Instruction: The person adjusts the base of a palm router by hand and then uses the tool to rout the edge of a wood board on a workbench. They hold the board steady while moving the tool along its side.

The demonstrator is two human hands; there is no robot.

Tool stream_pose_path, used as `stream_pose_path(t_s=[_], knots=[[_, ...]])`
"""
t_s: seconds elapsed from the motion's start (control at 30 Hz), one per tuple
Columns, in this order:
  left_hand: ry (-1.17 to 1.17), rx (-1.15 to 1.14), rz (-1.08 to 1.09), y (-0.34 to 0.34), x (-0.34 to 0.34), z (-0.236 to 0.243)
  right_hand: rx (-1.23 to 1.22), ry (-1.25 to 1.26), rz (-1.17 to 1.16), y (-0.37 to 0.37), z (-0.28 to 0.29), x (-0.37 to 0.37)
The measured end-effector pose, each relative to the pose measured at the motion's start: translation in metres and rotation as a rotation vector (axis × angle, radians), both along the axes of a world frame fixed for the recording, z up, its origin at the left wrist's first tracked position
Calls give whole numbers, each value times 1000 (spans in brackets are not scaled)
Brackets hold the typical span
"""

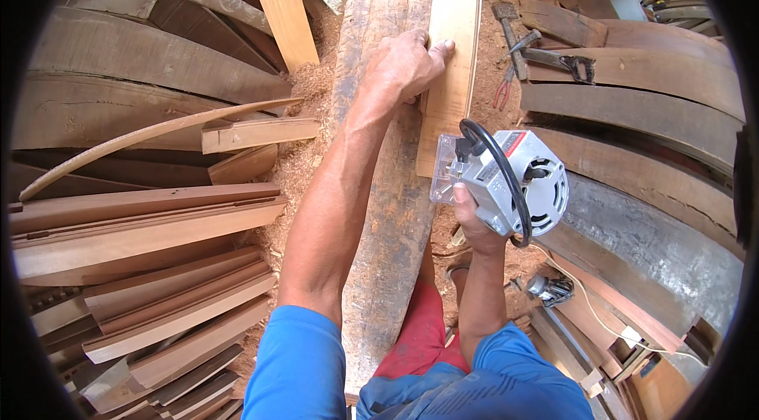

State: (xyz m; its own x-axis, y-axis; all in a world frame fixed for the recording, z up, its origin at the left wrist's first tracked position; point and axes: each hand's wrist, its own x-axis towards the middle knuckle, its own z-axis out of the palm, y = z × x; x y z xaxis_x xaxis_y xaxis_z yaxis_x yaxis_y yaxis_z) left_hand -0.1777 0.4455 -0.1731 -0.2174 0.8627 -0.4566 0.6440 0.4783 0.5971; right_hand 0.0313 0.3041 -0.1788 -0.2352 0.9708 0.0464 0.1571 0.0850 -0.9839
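Observation:
A pale wooden board [455,9] lies lengthwise along the right side of a worn, stained plank bench [387,222]. My left hand [405,68] reaches across the bench and grips the board at its left edge, the thumb resting on its top face. Some of that hand's fingers are hidden beneath it. My right hand [474,222] is closed around a grey trim router [514,175] with a clear plastic base and a looping black cord. The router is tilted on its side, its base at the near end of the board. Its bit cannot be made out.
Stacked timber planks [142,230] flank the bench on the left, and curved boards [632,104] on the right. A hammer [526,40] and red-handled pliers [503,89] lie right of the bench among wood shavings [304,96]. Another power tool [551,289] sits lower right by a pale cord.

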Motion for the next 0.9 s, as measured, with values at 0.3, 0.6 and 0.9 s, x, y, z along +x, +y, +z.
stream_pose_path(t_s=[0.3,0.6,0.9], knots=[[13,28,-42,2,-4,-1,24,25,29,15,9,-9],[-43,-103,-131,15,-13,-10,39,76,-99,74,20,-31],[-129,-131,-49,10,-15,5,67,6,202,9,7,7]])
